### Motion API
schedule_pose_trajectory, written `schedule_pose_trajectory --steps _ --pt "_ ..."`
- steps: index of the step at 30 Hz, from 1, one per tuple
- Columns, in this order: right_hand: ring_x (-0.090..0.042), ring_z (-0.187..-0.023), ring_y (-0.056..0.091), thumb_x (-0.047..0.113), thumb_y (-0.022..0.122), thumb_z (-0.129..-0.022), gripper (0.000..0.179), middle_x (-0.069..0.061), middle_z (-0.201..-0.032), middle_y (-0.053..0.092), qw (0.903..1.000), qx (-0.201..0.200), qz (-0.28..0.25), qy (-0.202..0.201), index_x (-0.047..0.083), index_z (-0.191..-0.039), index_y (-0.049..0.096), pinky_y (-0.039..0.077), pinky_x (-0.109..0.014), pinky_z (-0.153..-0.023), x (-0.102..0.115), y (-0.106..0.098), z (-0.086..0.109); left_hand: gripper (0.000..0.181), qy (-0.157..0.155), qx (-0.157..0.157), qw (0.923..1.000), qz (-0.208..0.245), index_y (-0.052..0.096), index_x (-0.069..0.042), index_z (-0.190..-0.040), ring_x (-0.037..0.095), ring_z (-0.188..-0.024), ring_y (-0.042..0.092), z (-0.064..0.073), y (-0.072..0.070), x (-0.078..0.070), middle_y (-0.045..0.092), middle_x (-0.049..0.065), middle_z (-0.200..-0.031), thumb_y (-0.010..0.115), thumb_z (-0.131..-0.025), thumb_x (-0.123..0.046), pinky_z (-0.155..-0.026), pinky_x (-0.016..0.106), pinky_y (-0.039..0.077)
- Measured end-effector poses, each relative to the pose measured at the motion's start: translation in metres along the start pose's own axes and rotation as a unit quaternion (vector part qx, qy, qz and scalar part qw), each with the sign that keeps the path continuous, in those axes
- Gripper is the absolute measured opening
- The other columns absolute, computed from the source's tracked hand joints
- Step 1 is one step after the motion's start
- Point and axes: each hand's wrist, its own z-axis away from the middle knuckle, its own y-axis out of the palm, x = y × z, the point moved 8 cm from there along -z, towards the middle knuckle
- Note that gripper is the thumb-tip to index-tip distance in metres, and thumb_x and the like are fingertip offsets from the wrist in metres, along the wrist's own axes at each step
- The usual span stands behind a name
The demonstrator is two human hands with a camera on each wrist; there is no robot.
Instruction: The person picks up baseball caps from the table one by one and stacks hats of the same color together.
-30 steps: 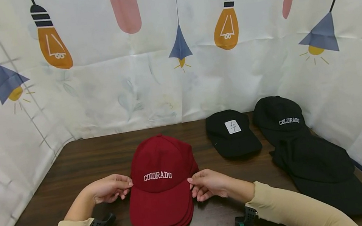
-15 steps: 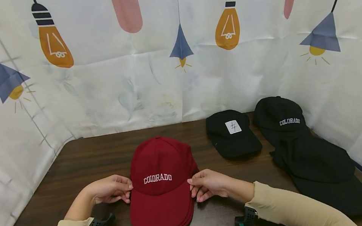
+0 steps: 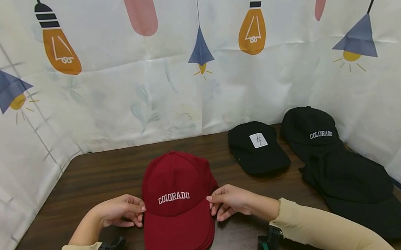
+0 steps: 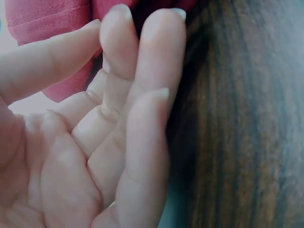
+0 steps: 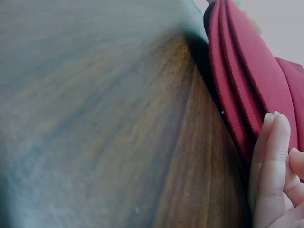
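Note:
A stack of red caps [image 3: 181, 229] with COLORADO on the front of the top one lies on the table, brims toward me. My left hand [image 3: 123, 211] pinches the stack's left edge where crown meets brim; in the left wrist view, thumb and fingers [image 4: 156, 52] meet at the red cloth [image 4: 52, 21]. On the opposite side my right hand [image 3: 231, 201] pinches the edge, thumb at the top cap's brim. Several layered red brims [image 5: 242, 80] show in the right wrist view, with fingertips against them. The lower caps are mostly hidden under the top one.
A black cap [image 3: 255, 151] with a white paper label sits at the back right. Beside it are a black COLORADO cap [image 3: 308, 132] and another black cap [image 3: 358, 193] overlapping it. The dark wooden table [image 3: 89, 177] is bordered by a printed curtain [image 3: 114, 102].
The top red cap has shifted slightly left, and the brims beneath it show less at the front. Both hands have moved a little left while staying at the stack's sides.

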Motion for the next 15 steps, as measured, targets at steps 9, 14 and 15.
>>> schedule_pose_trajectory --steps 9,14,15 --pt "-0.013 -0.059 0.065 0.019 0.061 -0.104 0.024 -0.007 -0.078 0.066 0.9991 0.006 0.035 -0.025 -0.004 -0.098 0.067 0.059 -0.028 -0.06 0.008 -0.011 0.01 0.018 -0.007 -0.088 0.9896 -0.114 0.068 0.002 -0.099 0.018 -0.073 0.064 0.018 0.0 -0.018 0.063 0.004 -0.079 0.061 -0.101 -0.015 -0.059 0.027 0.049" --pt "-0.013 -0.062 0.065 0.014 0.06 -0.104 0.026 -0.007 -0.081 0.068 0.9962 0.002 0.067 -0.055 -0.011 -0.107 0.065 0.057 -0.026 -0.06 0.023 -0.026 0.024 0.017 0.015 -0.118 0.9817 -0.149 0.068 0.005 -0.099 0.018 -0.071 0.061 0.03 0.0 -0.042 0.062 0.005 -0.076 0.061 -0.101 -0.011 -0.057 0.026 0.048" --pt "-0.013 -0.063 0.065 0.013 0.06 -0.104 0.027 -0.007 -0.082 0.068 0.9952 0.001 0.075 -0.062 -0.012 -0.108 0.065 0.057 -0.025 -0.06 0.027 -0.029 0.026 0.017 0.016 -0.124 0.9814 -0.146 0.068 0.005 -0.1 0.018 -0.071 0.06 0.033 0.0 -0.045 0.062 0.005 -0.076 0.061 -0.101 -0.011 -0.058 0.027 0.048"
